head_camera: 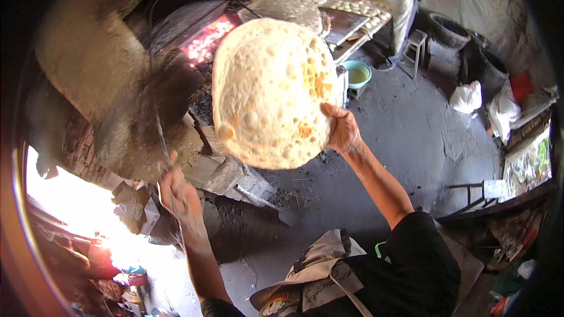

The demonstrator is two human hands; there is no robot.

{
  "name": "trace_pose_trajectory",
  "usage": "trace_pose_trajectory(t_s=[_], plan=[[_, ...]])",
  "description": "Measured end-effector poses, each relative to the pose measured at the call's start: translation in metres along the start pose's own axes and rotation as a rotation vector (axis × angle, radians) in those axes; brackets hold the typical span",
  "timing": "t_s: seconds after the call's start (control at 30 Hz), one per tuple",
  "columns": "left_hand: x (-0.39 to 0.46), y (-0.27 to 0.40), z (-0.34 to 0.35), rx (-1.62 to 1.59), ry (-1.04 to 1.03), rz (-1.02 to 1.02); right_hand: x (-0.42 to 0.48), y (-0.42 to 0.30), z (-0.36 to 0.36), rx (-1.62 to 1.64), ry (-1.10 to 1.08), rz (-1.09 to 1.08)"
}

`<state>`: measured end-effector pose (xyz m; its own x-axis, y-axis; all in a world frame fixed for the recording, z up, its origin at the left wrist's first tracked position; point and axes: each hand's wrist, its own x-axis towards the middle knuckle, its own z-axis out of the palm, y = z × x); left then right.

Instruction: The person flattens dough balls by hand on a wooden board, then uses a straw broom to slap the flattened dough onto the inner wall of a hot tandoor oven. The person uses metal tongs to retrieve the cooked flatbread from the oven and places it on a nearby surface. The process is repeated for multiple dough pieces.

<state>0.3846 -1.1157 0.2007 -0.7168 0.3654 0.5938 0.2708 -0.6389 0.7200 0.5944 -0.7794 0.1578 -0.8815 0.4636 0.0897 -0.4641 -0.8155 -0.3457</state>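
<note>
A large round flatbread (273, 97), pale with bubbles and browned spots, is held up in front of me. My right hand (343, 130) grips its right edge, thumb on the upper face. On the other side, my left hand (181, 191) is closed around a long thin metal rod (159, 130), which points up toward the dark oven opening. Motion blurs this hand and rod, and the rod's far end is hard to make out. Glowing embers (207, 44) show behind the bread's upper left edge. The bread hides part of the masonry oven (110, 66).
At the back, another person (398, 4) stands by a table holding rows of dough pieces (374, 11). A teal basin (357, 75) of liquid, a stool (415, 48), black drums (449, 31) and white bags (467, 97) stand rightward. Below the oven lies a shovel (264, 202); cardboard boxes (136, 207) sit left.
</note>
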Motion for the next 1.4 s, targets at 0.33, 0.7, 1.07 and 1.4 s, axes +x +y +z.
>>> trace_pose_trajectory(t_s=[0.33, 0.7, 1.07, 1.4], plan=[[0.210, -0.061, 0.015, -1.066, -0.118, -0.486, -0.083, 0.017, -0.029, 0.081, 0.168, -0.002], [0.007, -0.144, -0.015, -1.218, -0.228, -1.128, -0.166, 0.111, -0.006, 0.182, 0.409, -0.352], [-0.061, -0.190, -0.246, -0.415, 0.051, -2.097, -0.261, 0.166, -0.001, -0.271, 1.352, -0.897], [-0.145, -0.067, -0.185, 0.269, -0.164, -1.933, -0.555, 0.140, -0.023, -1.591, 2.482, -0.135]])
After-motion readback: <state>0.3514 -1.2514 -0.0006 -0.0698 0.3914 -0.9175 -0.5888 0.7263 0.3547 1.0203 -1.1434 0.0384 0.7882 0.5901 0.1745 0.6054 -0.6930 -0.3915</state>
